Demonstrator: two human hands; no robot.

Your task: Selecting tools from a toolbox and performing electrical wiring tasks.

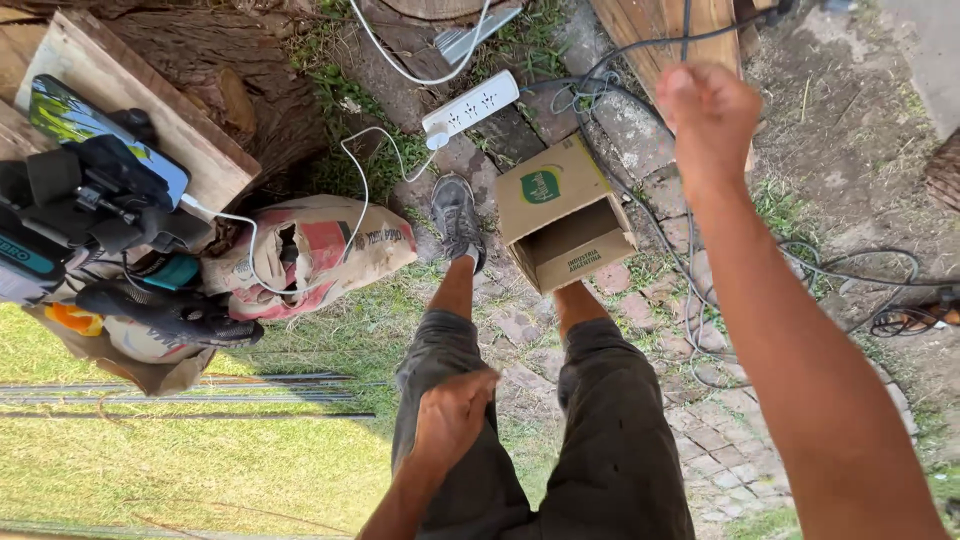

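Outdoor yard, seen from above: brick paving [720, 440] on the right, grass [180, 460] on the left, a wooden board [150, 110] at upper left. The right hand [708, 115] is raised high toward the camera and closed into a fist; a thin dark cable [686, 25] runs up from it, and whether it is actually gripped cannot be told. The left hand [452, 412] is held low in front of the left thigh, also fisted, with nothing visible in it. A small cardboard box [563, 215] lies on its side on the paving, over the right foot, open mouth facing toward the person. In frame the box sits below and left of the right fist, well apart in depth, since the fist is near the lens and the box is on the ground. Its long axis runs roughly left-right, slightly tilted. The left hand is the nearer one in height. A white power strip [472, 103] lies just beyond the box, its white cord [355, 170] leading left over a torn sack [310, 250]. Black power tools [100, 190] are piled at far left. More dark cables [850, 270] trail across the paving on the right.
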